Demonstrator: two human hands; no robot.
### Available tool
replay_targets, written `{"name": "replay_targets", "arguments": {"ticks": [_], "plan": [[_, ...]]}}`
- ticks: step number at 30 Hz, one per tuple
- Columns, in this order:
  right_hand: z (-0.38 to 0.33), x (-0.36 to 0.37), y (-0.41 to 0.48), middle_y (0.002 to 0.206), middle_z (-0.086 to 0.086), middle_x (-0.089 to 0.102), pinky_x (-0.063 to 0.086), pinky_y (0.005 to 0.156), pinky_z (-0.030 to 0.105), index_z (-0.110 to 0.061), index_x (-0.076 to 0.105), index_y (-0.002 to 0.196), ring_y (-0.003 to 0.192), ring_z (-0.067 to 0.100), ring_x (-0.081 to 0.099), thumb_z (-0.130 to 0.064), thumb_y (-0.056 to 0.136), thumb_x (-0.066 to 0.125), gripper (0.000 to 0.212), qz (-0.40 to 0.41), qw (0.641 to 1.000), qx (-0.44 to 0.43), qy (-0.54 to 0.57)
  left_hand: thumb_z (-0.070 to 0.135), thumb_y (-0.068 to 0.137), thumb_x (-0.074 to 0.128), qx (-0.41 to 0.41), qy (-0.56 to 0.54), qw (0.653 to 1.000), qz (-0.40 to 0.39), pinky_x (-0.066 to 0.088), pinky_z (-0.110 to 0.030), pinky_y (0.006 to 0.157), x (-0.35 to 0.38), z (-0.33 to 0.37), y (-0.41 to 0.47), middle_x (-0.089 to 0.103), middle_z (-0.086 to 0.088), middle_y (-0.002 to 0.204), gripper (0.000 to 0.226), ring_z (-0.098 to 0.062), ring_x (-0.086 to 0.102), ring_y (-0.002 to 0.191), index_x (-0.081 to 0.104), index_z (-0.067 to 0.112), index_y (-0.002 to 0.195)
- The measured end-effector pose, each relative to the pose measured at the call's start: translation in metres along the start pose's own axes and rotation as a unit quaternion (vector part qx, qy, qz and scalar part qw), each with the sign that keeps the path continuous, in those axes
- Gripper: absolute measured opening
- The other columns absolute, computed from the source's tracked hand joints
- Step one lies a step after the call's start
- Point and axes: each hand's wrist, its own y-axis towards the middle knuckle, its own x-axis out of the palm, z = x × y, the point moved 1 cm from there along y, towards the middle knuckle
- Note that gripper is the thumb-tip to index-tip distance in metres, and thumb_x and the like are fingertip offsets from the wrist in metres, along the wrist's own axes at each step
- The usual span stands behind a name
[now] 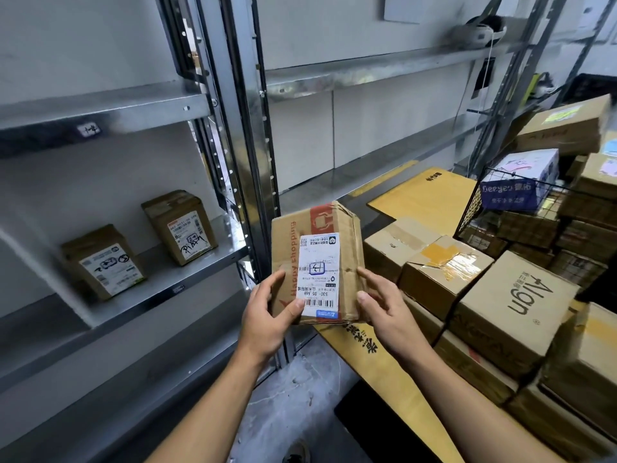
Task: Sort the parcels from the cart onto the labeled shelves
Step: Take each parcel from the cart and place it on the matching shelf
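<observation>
Hands: left hand and right hand clasp the parcel by its lower sides at frame centre, fingers curled round the edges, label facing up, likely for reading.
Parcel: creased brown cardboard, taped, oblong.
Cart: lower right, stacked boxes, some with glossy tape.
Shelves: left, grey sheet metal; two small labelled cartons stand upright, labels outward.

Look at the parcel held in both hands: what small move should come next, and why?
Probably carry the held parcel leftwards towards the shelf. Both the left hand and right hand grip it with its label facing up, as if just read, and two labelled parcels already stand there with room beside them.
</observation>
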Motion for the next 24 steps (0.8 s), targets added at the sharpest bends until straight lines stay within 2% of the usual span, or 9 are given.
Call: {"name": "replay_targets", "arguments": {"ticks": [3, 5, 9, 11, 13, 15, 17, 21, 24], "plan": [[-0.018, 0.009, -0.001, 0.147, -0.01, 0.045, 0.049, 0.104, 0.048, -0.066, 0.041, 0.128, 0.128, 0.011, 0.05, -0.077, 0.072, 0.053, 0.058, -0.04, 0.999, -0.003, -0.023, 0.042, 0.078, 0.078, 0.017, 0.036, 0.998, 0.042, 0.042, -0.019, 0.088, -0.012, 0.006, -0.011, 0.045, 0.026, 0.12, 0.059, 0.019, 0.046, 0.106, 0.05, 0.043, 0.129], [-0.031, 0.019, -0.002, 0.142, -0.014, 0.043, 0.049, 0.102, 0.041, -0.058, 0.034, 0.135, 0.127, 0.01, 0.047, -0.077, 0.069, 0.058, 0.072, -0.08, 0.996, -0.017, -0.025, 0.043, 0.078, 0.076, 0.032, 0.074, 0.994, 0.068, 0.042, -0.016, 0.087, -0.024, 0.008, -0.018, 0.047, 0.023, 0.12, 0.057, 0.019, 0.044, 0.108, 0.047, 0.048, 0.128], [-0.038, 0.049, -0.004, 0.127, -0.03, 0.046, 0.049, 0.094, 0.021, -0.062, 0.032, 0.13, 0.122, -0.003, 0.048, -0.048, 0.081, 0.078, 0.069, -0.097, 0.994, -0.047, 0.012, 0.045, 0.076, 0.071, 0.06, 0.109, 0.986, 0.107, 0.044, -0.022, 0.093, -0.049, 0.01, -0.034, 0.047, 0.014, 0.124, 0.058, 0.01, 0.046, 0.115, 0.05, 0.043, 0.13], [-0.044, 0.067, -0.004, 0.127, -0.032, 0.048, 0.052, 0.1, 0.035, -0.066, 0.032, 0.126, 0.123, -0.002, 0.051, -0.038, 0.084, 0.079, 0.068, -0.092, 0.994, -0.059, 0.015, 0.045, 0.076, 0.07, 0.062, 0.118, 0.983, 0.126, 0.04, -0.015, 0.093, -0.065, 0.013, -0.04, 0.047, 0.011, 0.127, 0.058, 0.007, 0.047, 0.113, 0.049, 0.044, 0.13], [-0.055, 0.086, -0.004, 0.133, -0.025, 0.051, 0.049, 0.105, 0.047, -0.066, 0.032, 0.13, 0.126, 0.002, 0.052, -0.045, 0.082, 0.076, 0.068, -0.097, 0.992, -0.075, 0.011, 0.045, 0.075, 0.069, 0.066, 0.126, 0.979, 0.147, 0.035, -0.007, 0.092, -0.082, 0.015, -0.044, 0.048, 0.007, 0.13, 0.058, -0.001, 0.049, 0.114, 0.048, 0.043, 0.129], [-0.067, 0.105, -0.004, 0.141, -0.018, 0.052, 0.045, 0.108, 0.052, -0.061, 0.032, 0.137, 0.13, 0.008, 0.051, -0.054, 0.078, 0.072, 0.072, -0.096, 0.991, -0.095, 0.005, 0.043, 0.077, 0.071, 0.065, 0.139, 0.974, 0.169, 0.031, -0.002, 0.09, -0.1, 0.016, -0.048, 0.048, 0.006, 0.131, 0.06, -0.004, 0.048, 0.115, 0.05, 0.037, 0.132], [-0.078, 0.124, -0.007, 0.142, -0.017, 0.051, 0.042, 0.111, 0.051, -0.051, 0.033, 0.143, 0.132, 0.007, 0.049, -0.046, 0.083, 0.074, 0.073, -0.095, 0.989, -0.112, 0.006, 0.035, 0.081, 0.076, 0.065, 0.149, 0.968, 0.189, 0.03, 0.0, 0.09, -0.118, 0.016, -0.054, 0.046, 0.006, 0.131, 0.059, -0.004, 0.046, 0.115, 0.051, 0.032, 0.135], [-0.102, 0.166, -0.02, 0.135, -0.012, 0.056, 0.046, 0.108, 0.043, -0.04, 0.035, 0.144, 0.125, 0.008, 0.055, -0.031, 0.085, 0.079, 0.074, -0.082, 0.988, -0.134, 0.011, 0.037, 0.081, 0.073, 0.078, 0.159, 0.961, 0.211, 0.04, -0.023, 0.102, -0.161, 0.019, -0.071, 0.044, 0.006, 0.135, 0.06, -0.005, 0.047, 0.12, 0.05, 0.034, 0.136], [-0.124, 0.201, -0.032, 0.133, -0.011, 0.059, 0.048, 0.106, 0.043, -0.045, 0.037, 0.139, 0.122, 0.008, 0.057, -0.032, 0.083, 0.081, 0.073, -0.069, 0.987, -0.142, 0.03, 0.032, 0.082, 0.074, 0.087, 0.177, 0.955, 0.223, 0.041, -0.026, 0.103, -0.199, 0.028, -0.083, 0.045, 0.004, 0.135, 0.06, -0.003, 0.046, 0.119, 0.051, 0.029, 0.137]]}}
